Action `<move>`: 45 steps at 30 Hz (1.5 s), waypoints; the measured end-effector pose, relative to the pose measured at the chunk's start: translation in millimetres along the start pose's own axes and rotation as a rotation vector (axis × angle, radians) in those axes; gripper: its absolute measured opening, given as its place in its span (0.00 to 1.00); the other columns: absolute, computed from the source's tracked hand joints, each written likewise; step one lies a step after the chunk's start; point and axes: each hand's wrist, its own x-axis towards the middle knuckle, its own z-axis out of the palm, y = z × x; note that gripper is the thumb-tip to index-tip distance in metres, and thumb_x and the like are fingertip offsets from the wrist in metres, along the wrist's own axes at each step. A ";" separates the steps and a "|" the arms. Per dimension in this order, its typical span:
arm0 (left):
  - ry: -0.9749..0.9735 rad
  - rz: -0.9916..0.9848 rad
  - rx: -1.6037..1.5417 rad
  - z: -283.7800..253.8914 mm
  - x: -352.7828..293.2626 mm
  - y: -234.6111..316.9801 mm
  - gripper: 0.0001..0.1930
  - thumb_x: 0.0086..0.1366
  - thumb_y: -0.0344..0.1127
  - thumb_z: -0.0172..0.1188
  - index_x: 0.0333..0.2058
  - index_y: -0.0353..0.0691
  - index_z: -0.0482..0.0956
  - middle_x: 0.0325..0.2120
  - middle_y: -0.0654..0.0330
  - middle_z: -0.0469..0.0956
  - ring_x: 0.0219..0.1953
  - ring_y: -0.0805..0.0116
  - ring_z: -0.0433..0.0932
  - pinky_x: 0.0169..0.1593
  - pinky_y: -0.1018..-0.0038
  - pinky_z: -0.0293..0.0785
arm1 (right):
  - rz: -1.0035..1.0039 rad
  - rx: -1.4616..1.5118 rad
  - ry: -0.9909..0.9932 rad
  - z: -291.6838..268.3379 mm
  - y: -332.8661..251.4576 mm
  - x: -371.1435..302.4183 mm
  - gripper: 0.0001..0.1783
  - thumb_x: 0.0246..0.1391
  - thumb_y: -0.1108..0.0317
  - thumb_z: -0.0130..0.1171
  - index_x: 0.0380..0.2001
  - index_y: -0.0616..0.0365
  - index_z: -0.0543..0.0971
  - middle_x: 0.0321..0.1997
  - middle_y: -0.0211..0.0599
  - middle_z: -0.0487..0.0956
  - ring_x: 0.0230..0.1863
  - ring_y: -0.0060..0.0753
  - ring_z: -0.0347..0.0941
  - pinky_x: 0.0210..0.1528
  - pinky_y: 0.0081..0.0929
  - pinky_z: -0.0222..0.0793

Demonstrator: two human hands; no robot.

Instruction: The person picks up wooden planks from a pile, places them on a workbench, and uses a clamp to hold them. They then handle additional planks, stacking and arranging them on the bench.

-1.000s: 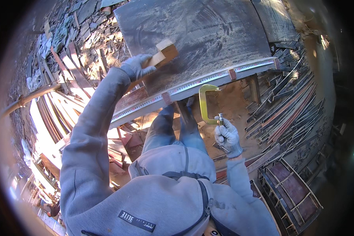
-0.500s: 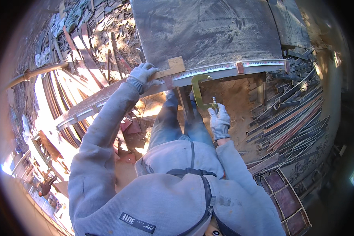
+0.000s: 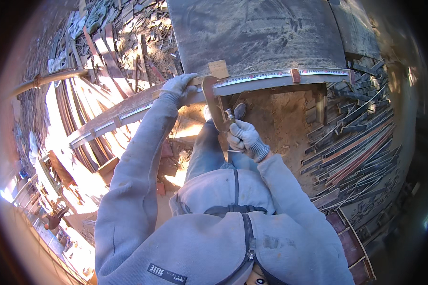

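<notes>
My right hand [image 3: 243,135], in a pale work glove, is closed round the screw end of a yellowish C-clamp [image 3: 211,102]. The clamp's curved frame stands at the near edge of the bench, its upper jaw over a light wooden piece [image 3: 218,68]. A gloved left hand [image 3: 179,87], mine, grips the left end of that piece against the long rail [image 3: 142,102], fingers closed over it. Along the rail runs a white measuring tape [image 3: 261,76]. Whether the clamp's screw touches the rail's underside cannot be made out.
Behind the rail lies a dark, dusty board [image 3: 257,33]. A reddish-brown block [image 3: 296,76] sits on the tape. Long strips [image 3: 352,152] are piled at the right, and wood scraps [image 3: 128,33] cover the ground at the far left. Thin planks [image 3: 76,109] lean at the left.
My right hand has brought the clamp left and turned it, so its frame now reaches over the rail by the wooden piece. My left hand stays at the piece's left end.
</notes>
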 end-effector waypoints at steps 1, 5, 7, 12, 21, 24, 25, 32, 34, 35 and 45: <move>0.005 0.032 -0.008 2.1 2.7 -3.7 0.20 0.70 0.40 0.66 0.59 0.47 0.80 0.50 0.51 0.84 0.55 0.49 0.82 0.59 0.60 0.78 | 0.018 0.080 -0.121 5.1 2.9 13.2 0.14 0.77 0.56 0.55 0.40 0.54 0.78 0.19 0.23 0.66 0.14 0.15 0.56 0.16 0.20 0.52; 0.002 0.137 -0.022 9.2 8.8 -16.5 0.16 0.71 0.38 0.64 0.55 0.45 0.81 0.47 0.49 0.85 0.52 0.48 0.84 0.56 0.61 0.80 | 0.048 0.196 -0.170 15.2 22.9 63.7 0.19 0.77 0.50 0.51 0.44 0.55 0.79 0.17 0.25 0.65 0.14 0.16 0.57 0.16 0.20 0.54; 0.023 0.141 -0.023 12.4 9.2 -20.1 0.15 0.71 0.37 0.64 0.54 0.41 0.81 0.47 0.48 0.85 0.52 0.47 0.84 0.54 0.62 0.80 | 0.035 0.246 -0.213 13.6 34.0 76.4 0.20 0.77 0.49 0.51 0.47 0.56 0.79 0.18 0.24 0.65 0.15 0.16 0.57 0.17 0.20 0.54; -0.033 0.130 -0.050 12.5 11.0 -20.2 0.23 0.70 0.42 0.66 0.60 0.44 0.77 0.51 0.49 0.83 0.54 0.47 0.83 0.56 0.60 0.79 | -0.052 0.195 -0.139 3.8 51.0 85.7 0.25 0.76 0.48 0.51 0.52 0.61 0.81 0.20 0.23 0.65 0.16 0.15 0.56 0.17 0.19 0.58; -0.147 -0.144 -0.006 -2.8 9.4 4.2 0.37 0.68 0.47 0.66 0.73 0.46 0.65 0.62 0.46 0.78 0.62 0.48 0.78 0.66 0.58 0.74 | -0.044 0.129 0.070 -6.6 63.2 106.7 0.24 0.75 0.46 0.54 0.47 0.58 0.81 0.22 0.25 0.73 0.16 0.16 0.63 0.18 0.20 0.58; -0.184 -0.094 0.092 -5.1 8.8 8.6 0.37 0.69 0.47 0.65 0.74 0.50 0.65 0.62 0.48 0.77 0.63 0.49 0.77 0.67 0.58 0.73 | -0.091 -0.014 0.243 -5.9 71.5 102.9 0.22 0.76 0.49 0.55 0.47 0.58 0.82 0.24 0.26 0.76 0.18 0.17 0.67 0.20 0.19 0.63; -0.184 -0.053 0.155 -5.5 9.0 9.0 0.37 0.69 0.47 0.65 0.74 0.51 0.64 0.62 0.49 0.77 0.63 0.50 0.77 0.67 0.58 0.73 | -0.111 -0.043 0.323 -3.8 75.1 100.9 0.21 0.76 0.50 0.55 0.47 0.58 0.83 0.24 0.26 0.76 0.19 0.17 0.69 0.21 0.18 0.65; -0.138 -0.025 0.065 -3.6 7.8 4.4 0.34 0.68 0.46 0.64 0.72 0.54 0.68 0.63 0.56 0.77 0.62 0.51 0.77 0.68 0.59 0.72 | -0.265 -0.637 0.751 25.3 87.1 103.5 0.18 0.70 0.53 0.63 0.47 0.58 0.84 0.31 0.44 0.85 0.28 0.38 0.81 0.33 0.36 0.76; -0.131 -0.030 0.044 -1.8 7.3 2.6 0.34 0.68 0.46 0.64 0.72 0.54 0.69 0.62 0.57 0.78 0.62 0.51 0.77 0.68 0.59 0.72 | -0.315 -0.924 0.893 30.5 85.8 104.4 0.18 0.67 0.54 0.64 0.46 0.58 0.84 0.33 0.52 0.85 0.33 0.50 0.83 0.38 0.44 0.77; -0.150 -0.037 0.050 -0.9 7.1 1.7 0.34 0.68 0.46 0.64 0.72 0.53 0.70 0.62 0.57 0.78 0.62 0.52 0.77 0.68 0.59 0.72 | -0.324 -1.037 0.958 31.7 85.1 104.3 0.17 0.66 0.54 0.64 0.45 0.57 0.83 0.34 0.55 0.85 0.35 0.56 0.83 0.40 0.48 0.77; -0.145 -0.018 0.094 -0.8 12.4 0.6 0.32 0.67 0.45 0.65 0.69 0.52 0.72 0.58 0.57 0.78 0.61 0.52 0.77 0.68 0.59 0.72 | -0.497 -0.899 0.874 19.4 101.3 119.6 0.15 0.68 0.55 0.65 0.44 0.56 0.84 0.30 0.49 0.84 0.32 0.48 0.81 0.38 0.43 0.76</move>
